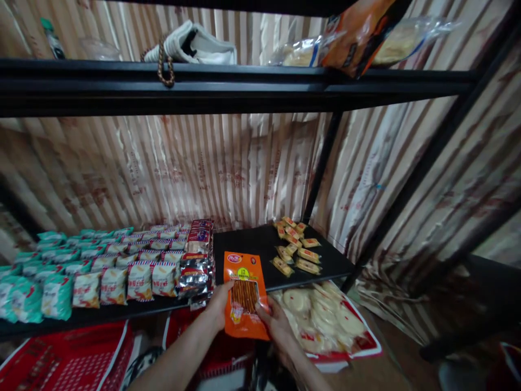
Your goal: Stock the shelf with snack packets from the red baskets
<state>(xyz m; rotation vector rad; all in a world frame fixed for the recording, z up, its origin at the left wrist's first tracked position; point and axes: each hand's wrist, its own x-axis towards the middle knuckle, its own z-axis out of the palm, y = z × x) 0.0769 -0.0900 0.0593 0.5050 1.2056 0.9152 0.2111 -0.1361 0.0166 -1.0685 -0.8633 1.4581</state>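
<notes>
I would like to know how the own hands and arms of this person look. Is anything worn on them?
The left hand and right hand are ungloved. The left forearm and right forearm are bare as far as the picture shows, with no sleeve, watch or bracelet visible. Smaller details are too blurred to tell.

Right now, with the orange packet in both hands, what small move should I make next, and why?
Perhaps lay the orange packet on the black shelf, between the dark red packets and small yellow packs: your left hand and right hand hold it right before that gap.
</notes>
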